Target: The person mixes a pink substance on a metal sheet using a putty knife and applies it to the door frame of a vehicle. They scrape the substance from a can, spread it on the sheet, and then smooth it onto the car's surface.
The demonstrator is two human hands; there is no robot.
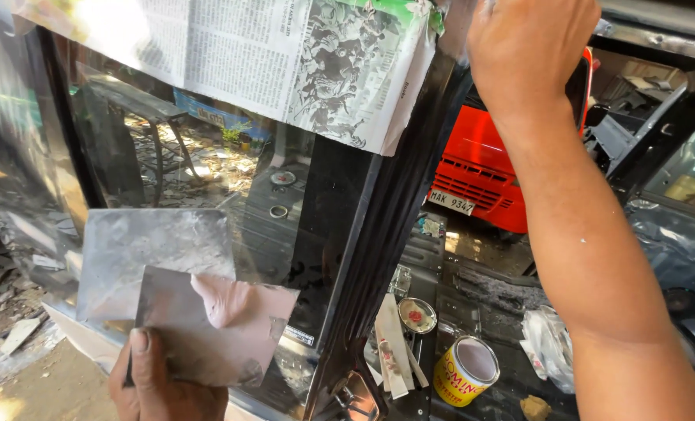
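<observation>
My left hand at the bottom left grips two flat metal spreader plates, fanned one over the other; the front one carries a smear of pinkish putty. They are held in front of a dark vehicle window. My right hand is raised at the top right, pressed against the upper end of the black door pillar, fingers out of frame. A sheet of newspaper is taped over the top of the glass.
An open yellow can, its lid and wooden stir sticks lie on the dark floor inside the vehicle. A crumpled plastic bag sits to their right. A red vehicle stands beyond. Dirt ground shows at the lower left.
</observation>
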